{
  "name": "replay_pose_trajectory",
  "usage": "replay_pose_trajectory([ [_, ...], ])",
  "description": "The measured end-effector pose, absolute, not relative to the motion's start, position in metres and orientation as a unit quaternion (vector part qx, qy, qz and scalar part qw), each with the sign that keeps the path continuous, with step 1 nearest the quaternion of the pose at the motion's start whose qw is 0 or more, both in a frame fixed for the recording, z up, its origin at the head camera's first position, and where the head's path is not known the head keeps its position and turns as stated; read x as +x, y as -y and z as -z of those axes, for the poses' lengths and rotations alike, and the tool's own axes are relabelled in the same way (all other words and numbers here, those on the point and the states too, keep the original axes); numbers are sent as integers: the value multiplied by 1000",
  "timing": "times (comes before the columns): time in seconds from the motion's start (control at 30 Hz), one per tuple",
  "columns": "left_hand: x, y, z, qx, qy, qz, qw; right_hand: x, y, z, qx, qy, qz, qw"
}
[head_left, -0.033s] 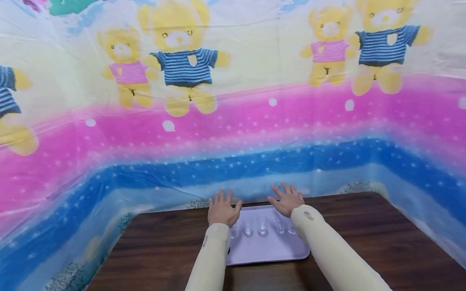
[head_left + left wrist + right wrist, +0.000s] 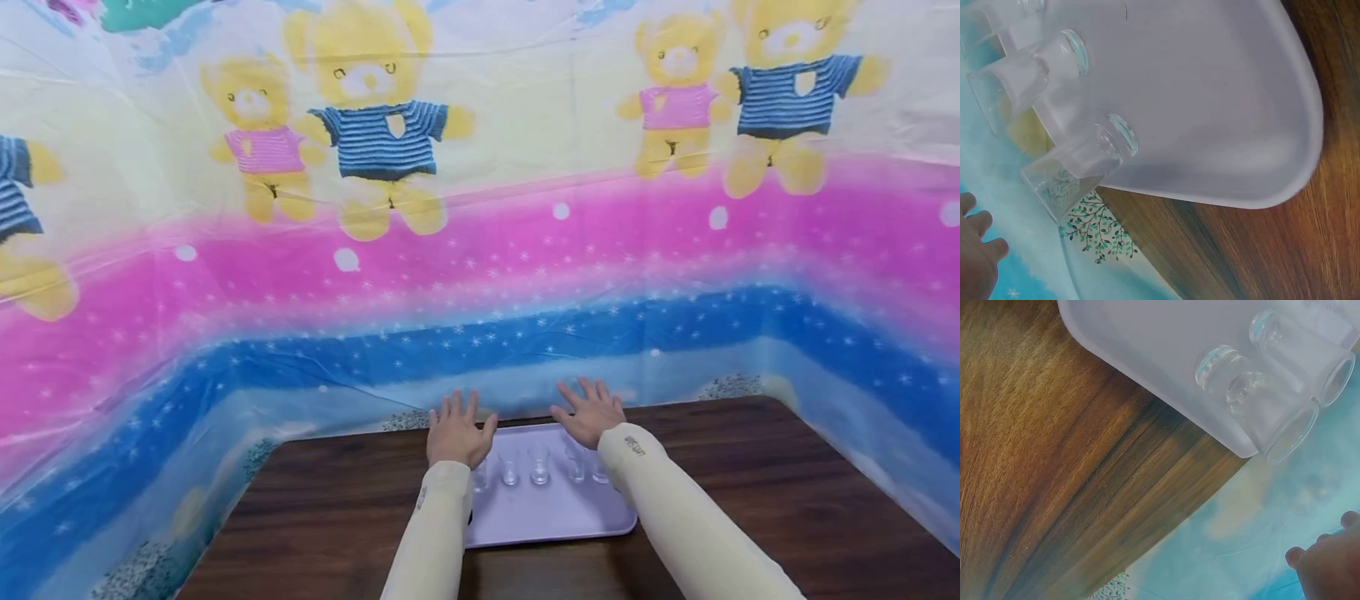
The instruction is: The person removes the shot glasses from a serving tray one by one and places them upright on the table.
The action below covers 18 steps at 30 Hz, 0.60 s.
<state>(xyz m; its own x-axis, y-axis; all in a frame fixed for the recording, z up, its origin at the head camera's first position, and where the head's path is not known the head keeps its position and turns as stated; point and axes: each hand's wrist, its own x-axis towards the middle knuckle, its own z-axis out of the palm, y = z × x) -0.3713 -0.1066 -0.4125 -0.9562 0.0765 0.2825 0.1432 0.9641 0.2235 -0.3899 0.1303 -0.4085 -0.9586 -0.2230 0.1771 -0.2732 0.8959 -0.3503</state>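
Note:
Several small clear shot glasses (image 2: 539, 472) stand upright in a row on a lilac tray (image 2: 551, 523). My left hand (image 2: 460, 437), fingers spread and straight, is at the tray's left side, partly in front of the leftmost glass (image 2: 1082, 161). On the other side my right hand (image 2: 591, 419) is likewise spread with straight fingers, near the rightmost glass (image 2: 1269, 412). Neither hand holds anything. Both wrist views catch only some fingertips, apart from the glasses. Whether either hand touches the tray's far edge cannot be told.
The tray lies on a dark brown wooden table (image 2: 337, 508), near its far edge. Behind the table hangs a printed cloth (image 2: 487, 267) with bears and pink and blue bands. Pale sleeves (image 2: 438, 525) cover both forearms.

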Motion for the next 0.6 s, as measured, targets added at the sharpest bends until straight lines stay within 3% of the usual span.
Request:
replay_pose_trajectory([
  [0.6, -372, 120, 412, -43, 981, 112, 150, -399, -125, 423, 136, 971, -183, 72],
])
